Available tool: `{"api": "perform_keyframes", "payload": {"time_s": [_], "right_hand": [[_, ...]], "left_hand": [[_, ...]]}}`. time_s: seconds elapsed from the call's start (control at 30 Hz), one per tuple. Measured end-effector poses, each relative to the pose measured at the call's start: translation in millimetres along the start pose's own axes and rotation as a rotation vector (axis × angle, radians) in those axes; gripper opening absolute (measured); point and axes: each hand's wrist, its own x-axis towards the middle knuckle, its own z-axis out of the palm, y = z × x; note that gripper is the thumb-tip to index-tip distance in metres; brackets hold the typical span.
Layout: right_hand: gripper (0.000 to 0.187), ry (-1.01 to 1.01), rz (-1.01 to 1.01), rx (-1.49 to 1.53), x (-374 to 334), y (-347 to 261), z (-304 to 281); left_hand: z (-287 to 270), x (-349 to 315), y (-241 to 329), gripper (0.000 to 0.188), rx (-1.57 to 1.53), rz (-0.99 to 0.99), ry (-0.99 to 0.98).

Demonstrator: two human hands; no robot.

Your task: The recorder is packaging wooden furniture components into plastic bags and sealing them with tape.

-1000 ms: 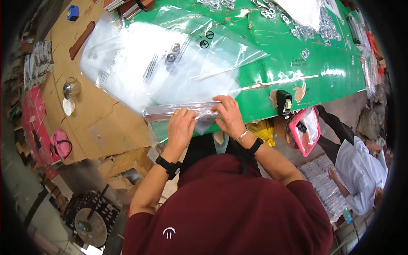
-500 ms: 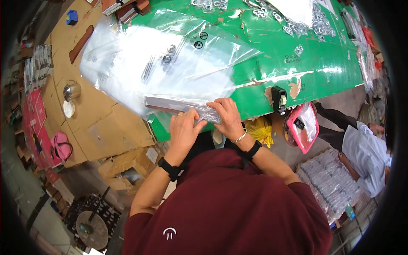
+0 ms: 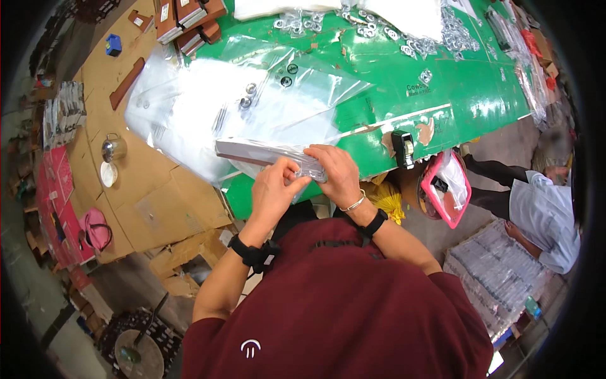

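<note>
A long, narrow, pale flat-sided piece in a clear plastic bag (image 3: 252, 151) lies at the near edge of the green table. My right hand (image 3: 338, 172) wraps over the bag's right end, fingers on top of the crumpled plastic. Just left of it, my left hand (image 3: 273, 187) is closed in a pinch, thumb and forefinger at the near side of the film. Whatever sits between those left fingertips is too small to make out. Beyond the bagged piece spreads a pile of clear plastic bags (image 3: 183, 107) with dark round prints.
A black tape dispenser (image 3: 402, 149) stands at the table's near edge, above a pink-rimmed bin (image 3: 449, 196). Brown pieces (image 3: 189, 16), small bagged rings (image 3: 372, 28) and a metal mug (image 3: 113, 147) lie around. Another person (image 3: 544, 218) is at the right by a wrapped stack (image 3: 495, 271).
The view has shifted slightly. My left fingers have curled in more at the plastic; my right hand keeps its hold on the bag's end.
</note>
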Motion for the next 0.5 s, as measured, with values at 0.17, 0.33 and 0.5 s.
{"api": "perform_keyframes", "payload": {"time_s": [0.17,0.33,0.5], "right_hand": [[0.053,0.061,-0.015,-0.096,3,-7,-7],[0.053,0.091,0.058,-0.076,5,-11,-17],[0.058,0.096,0.108,-0.083,10,1,-18]], "left_hand": [[3,4,-6,0.016,-0.258,-0.147,-0.194],[2,11,5,0.005,-0.637,-0.193,-0.241],[-3,10,-3,0.014,-0.570,-0.098,-0.573]]}}
